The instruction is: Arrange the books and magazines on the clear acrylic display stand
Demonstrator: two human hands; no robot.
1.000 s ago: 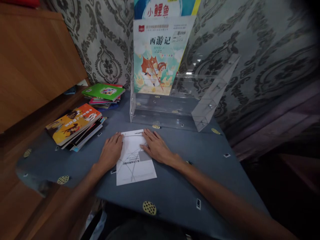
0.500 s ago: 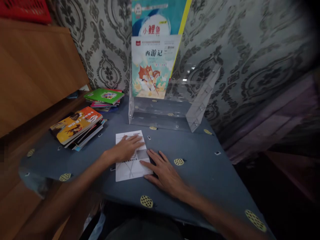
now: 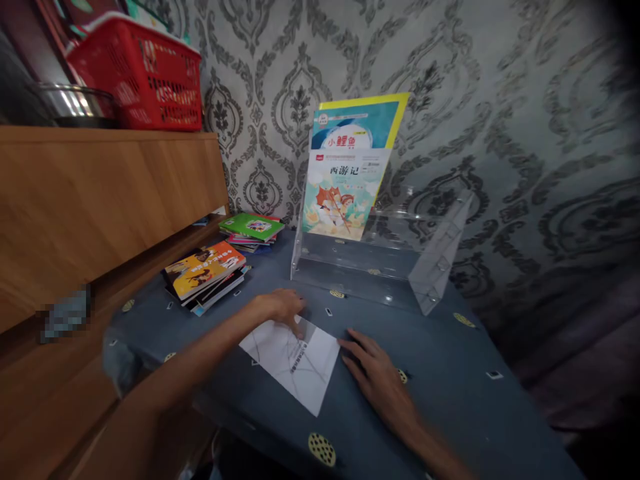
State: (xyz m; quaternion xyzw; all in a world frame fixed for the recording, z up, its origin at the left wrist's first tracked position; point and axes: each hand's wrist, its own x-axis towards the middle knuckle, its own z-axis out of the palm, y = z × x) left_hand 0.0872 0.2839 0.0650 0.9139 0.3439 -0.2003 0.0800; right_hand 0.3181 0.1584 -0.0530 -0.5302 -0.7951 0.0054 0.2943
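A white printed sheet (image 3: 313, 377) with black lettering and thin crossing lines lies slantwise on the blue tablecloth. My left hand (image 3: 285, 308) grips its far edge, thumb on top; the other fingers are blurred and partly hidden. On the sheet's right, my right hand (image 3: 375, 373) rests on the cloth with its fingers stretched out and apart. Its fingertips are close to the sheet's right corner; whether they touch is unclear.
A clear acrylic stand (image 3: 435, 260) holds upright books (image 3: 337, 193) at the back. To the left lie a pile topped by an orange book (image 3: 205, 267) and another topped by a green book (image 3: 253, 227). A red basket (image 3: 165, 87) sits on the wooden cabinet (image 3: 110, 200).
The sheet has turned counterclockwise under my left hand, which has moved to its far edge. My right hand has come off the sheet onto the cloth. The view has tilted up and left.
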